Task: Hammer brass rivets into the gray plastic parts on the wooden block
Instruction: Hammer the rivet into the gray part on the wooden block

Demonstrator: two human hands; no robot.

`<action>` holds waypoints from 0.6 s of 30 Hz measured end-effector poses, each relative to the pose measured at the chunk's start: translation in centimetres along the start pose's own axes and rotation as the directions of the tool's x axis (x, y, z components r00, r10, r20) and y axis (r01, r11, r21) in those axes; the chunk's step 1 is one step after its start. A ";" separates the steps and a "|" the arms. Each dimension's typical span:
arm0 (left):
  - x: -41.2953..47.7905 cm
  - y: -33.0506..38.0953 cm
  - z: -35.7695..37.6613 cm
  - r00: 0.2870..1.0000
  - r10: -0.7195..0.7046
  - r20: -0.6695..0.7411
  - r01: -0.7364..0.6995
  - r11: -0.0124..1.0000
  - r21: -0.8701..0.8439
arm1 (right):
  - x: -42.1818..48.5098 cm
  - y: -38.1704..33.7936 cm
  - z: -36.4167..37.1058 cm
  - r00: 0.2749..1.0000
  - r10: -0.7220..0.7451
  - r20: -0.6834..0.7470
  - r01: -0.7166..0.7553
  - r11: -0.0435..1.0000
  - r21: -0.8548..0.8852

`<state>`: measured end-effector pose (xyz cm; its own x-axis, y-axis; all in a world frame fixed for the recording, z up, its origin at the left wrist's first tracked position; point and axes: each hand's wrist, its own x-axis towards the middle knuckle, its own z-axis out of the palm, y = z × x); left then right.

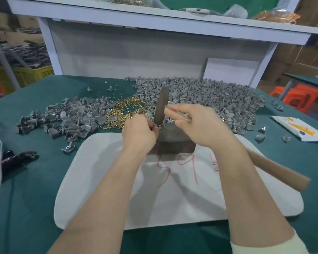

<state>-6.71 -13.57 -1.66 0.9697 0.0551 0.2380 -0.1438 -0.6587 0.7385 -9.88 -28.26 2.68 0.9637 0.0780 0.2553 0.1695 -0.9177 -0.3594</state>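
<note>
The right arm wears a cream sleeve (only its cuff shows); the left arm is bare.

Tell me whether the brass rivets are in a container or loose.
Loose: the brass rivets lie scattered in a heap straight on the green table cover, between piles of gray plastic parts.

The desk is plain teal green and carries a white mat with red handwritten marks and a dark brown wooden block. The gray plastic parts are uniform mid gray, the brass rivets are bright gold, and the hammer has a dark gray head on a pale tan handle. At the margins are a yellow crate, an orange stool, a pale lavender shelf, a white packet printed yellow-orange, and a black strap with red and white markings.
</note>
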 end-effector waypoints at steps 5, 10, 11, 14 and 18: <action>0.0 0.3 -0.2 1.000 -0.001 -0.007 0.001 0.999 0.038 | 0.5 1.5 0.6 0.977 0.137 -0.162 -0.114 0.983 0.142; -0.1 0.2 -0.2 1.000 -0.021 0.000 0.021 0.999 0.049 | 1.3 4.7 2.2 0.920 0.360 -0.156 -0.342 0.931 0.130; 0.0 0.3 -0.2 1.000 -0.020 0.003 0.020 0.999 0.045 | 1.3 5.1 2.5 0.913 0.394 -0.109 -0.380 0.916 0.128; -0.1 0.4 -0.2 1.000 -0.020 0.018 0.019 0.999 0.038 | 1.4 5.8 3.3 0.892 0.451 -0.024 -0.440 0.880 0.179; -0.1 0.4 -0.2 1.000 0.011 0.028 -0.013 0.999 0.046 | 1.5 5.3 3.3 0.912 0.376 -0.162 -0.377 0.926 0.025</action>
<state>-6.88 -13.69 -1.32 0.9732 0.0265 0.2286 -0.1470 -0.6928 0.7060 -6.88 -31.69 -1.78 0.9097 -0.3371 0.2426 -0.2016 -0.8692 -0.4515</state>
